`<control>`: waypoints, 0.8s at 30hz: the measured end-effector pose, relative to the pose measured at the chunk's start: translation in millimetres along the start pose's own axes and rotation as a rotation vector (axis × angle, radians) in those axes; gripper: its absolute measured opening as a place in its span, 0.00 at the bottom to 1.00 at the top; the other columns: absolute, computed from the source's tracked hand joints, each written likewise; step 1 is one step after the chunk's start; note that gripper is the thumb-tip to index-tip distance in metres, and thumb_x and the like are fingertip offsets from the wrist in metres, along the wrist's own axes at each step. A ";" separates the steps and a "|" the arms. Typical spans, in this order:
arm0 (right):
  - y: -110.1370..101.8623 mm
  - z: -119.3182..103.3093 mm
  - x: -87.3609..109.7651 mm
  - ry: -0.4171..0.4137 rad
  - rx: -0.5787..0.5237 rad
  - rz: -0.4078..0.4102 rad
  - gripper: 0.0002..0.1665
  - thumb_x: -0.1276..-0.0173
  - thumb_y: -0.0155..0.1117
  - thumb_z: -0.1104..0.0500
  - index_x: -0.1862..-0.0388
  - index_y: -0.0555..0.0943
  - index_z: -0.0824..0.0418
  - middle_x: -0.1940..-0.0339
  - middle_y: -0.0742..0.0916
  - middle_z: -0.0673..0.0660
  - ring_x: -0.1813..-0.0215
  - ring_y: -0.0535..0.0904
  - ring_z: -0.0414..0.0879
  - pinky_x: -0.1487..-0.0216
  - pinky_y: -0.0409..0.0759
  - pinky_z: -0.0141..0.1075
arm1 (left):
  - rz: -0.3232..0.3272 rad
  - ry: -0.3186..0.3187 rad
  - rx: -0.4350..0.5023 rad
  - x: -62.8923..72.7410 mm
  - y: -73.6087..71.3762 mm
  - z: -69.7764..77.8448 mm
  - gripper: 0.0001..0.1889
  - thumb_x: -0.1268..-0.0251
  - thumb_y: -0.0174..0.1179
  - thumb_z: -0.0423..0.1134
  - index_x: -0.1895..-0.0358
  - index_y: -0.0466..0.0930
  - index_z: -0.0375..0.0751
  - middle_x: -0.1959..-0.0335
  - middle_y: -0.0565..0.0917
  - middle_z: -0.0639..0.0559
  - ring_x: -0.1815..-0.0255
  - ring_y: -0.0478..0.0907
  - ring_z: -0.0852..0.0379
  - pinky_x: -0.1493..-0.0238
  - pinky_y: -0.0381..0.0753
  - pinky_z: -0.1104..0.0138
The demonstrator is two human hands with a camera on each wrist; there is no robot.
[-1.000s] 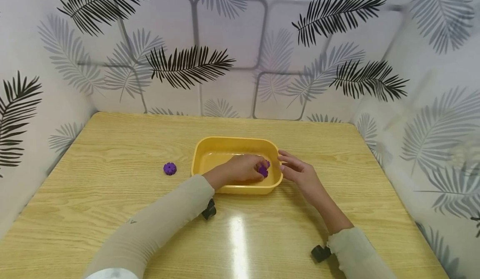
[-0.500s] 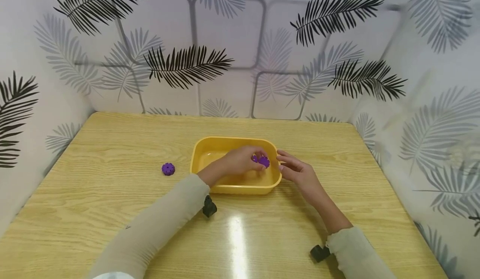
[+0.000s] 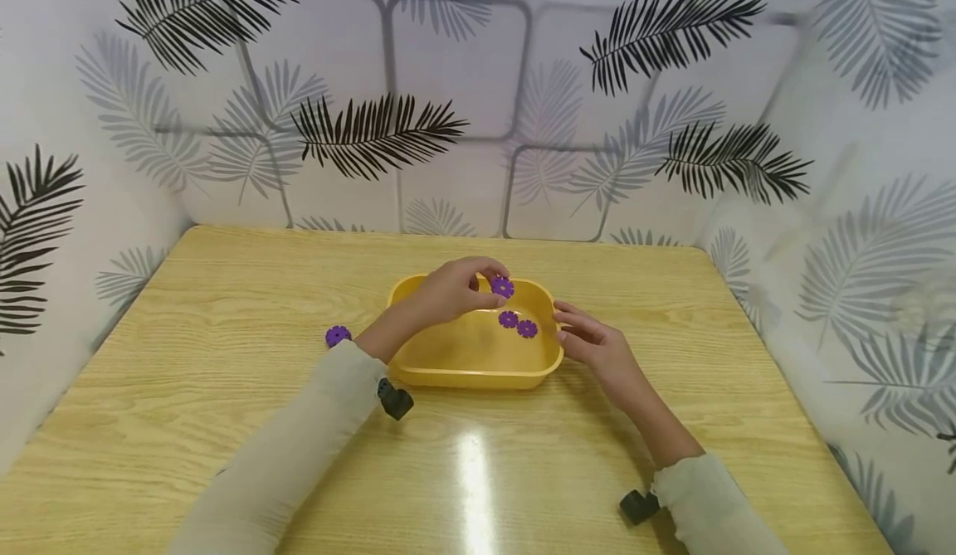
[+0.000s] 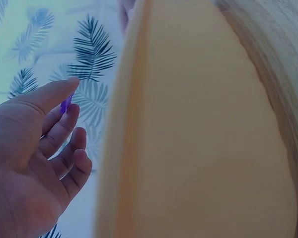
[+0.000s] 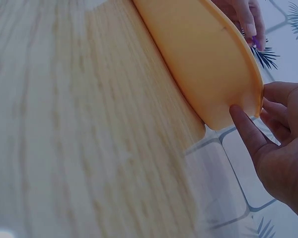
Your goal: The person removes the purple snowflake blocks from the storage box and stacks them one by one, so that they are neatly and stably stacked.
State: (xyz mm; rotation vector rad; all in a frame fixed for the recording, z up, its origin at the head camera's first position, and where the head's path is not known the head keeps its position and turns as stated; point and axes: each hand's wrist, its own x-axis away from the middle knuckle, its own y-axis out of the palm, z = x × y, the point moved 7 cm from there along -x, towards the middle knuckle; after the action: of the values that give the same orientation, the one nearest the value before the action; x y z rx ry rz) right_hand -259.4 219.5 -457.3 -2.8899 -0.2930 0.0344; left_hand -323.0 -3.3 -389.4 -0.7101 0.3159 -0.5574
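Note:
My left hand (image 3: 457, 289) is raised over the back of a yellow plastic bin (image 3: 463, 379). Thumb and fingertips pinch a purple flower-shaped disc (image 3: 503, 288) with a notched edge and a small centre hole. The left wrist view shows that disc edge-on as a thin purple sliver (image 4: 66, 103). Two similar purple discs (image 3: 518, 324) lie side by side in the bin's right part. At the bin's right end, my right hand (image 3: 597, 348) holds the rim, thumb (image 5: 246, 126) against the outer wall and the other fingers at the edge.
Another purple flower-shaped piece (image 3: 338, 336) sits on the wooden table (image 3: 246, 289) left of the bin, partly behind my left forearm. Leaf-patterned wall covering (image 3: 463, 182) rises behind the table and along its sides.
My left hand has come up from inside the bin toward its back rim, lifting one purple disc; two discs now show in the bin. The right hand has stayed at the rim.

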 end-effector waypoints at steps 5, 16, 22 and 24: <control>-0.1 -0.8 0.7 0.003 0.001 0.002 0.29 0.25 0.63 0.48 0.31 0.76 0.61 0.22 0.70 0.46 0.28 0.73 0.53 0.43 0.81 0.32 | 0.034 0.003 0.048 13.7 -16.0 -2.3 0.17 0.33 0.67 0.46 0.43 0.80 0.52 0.50 0.82 0.54 0.56 0.75 0.51 0.62 0.78 0.62; 0.6 -2.4 1.3 0.001 0.000 -0.002 0.30 0.26 0.63 0.48 0.31 0.76 0.62 0.22 0.70 0.46 0.28 0.73 0.55 0.44 0.81 0.31 | 0.093 -0.015 0.040 43.7 -39.2 -11.1 0.21 0.33 0.67 0.46 0.39 0.79 0.48 0.48 0.81 0.51 0.58 0.74 0.51 0.63 0.77 0.62; 1.0 -4.5 2.7 0.000 0.001 -0.004 0.29 0.25 0.63 0.49 0.31 0.75 0.62 0.22 0.70 0.48 0.28 0.72 0.55 0.44 0.81 0.30 | 0.106 -0.026 0.040 60.2 -47.4 -18.6 0.20 0.33 0.67 0.47 0.40 0.79 0.49 0.49 0.81 0.53 0.57 0.74 0.51 0.63 0.77 0.62; 1.4 -5.1 2.7 -0.002 -0.008 -0.006 0.29 0.25 0.63 0.49 0.31 0.75 0.63 0.22 0.70 0.48 0.28 0.72 0.55 0.44 0.81 0.30 | 0.114 -0.036 0.058 66.9 -51.5 -22.0 0.20 0.33 0.67 0.47 0.41 0.79 0.51 0.51 0.81 0.54 0.57 0.74 0.51 0.64 0.76 0.62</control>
State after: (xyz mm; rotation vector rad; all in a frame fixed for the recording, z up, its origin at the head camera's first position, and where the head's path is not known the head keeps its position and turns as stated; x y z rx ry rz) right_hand -256.2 217.5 -452.7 -2.8974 -0.3032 0.0353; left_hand -298.0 -85.8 -375.5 -0.6411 0.3036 -0.4434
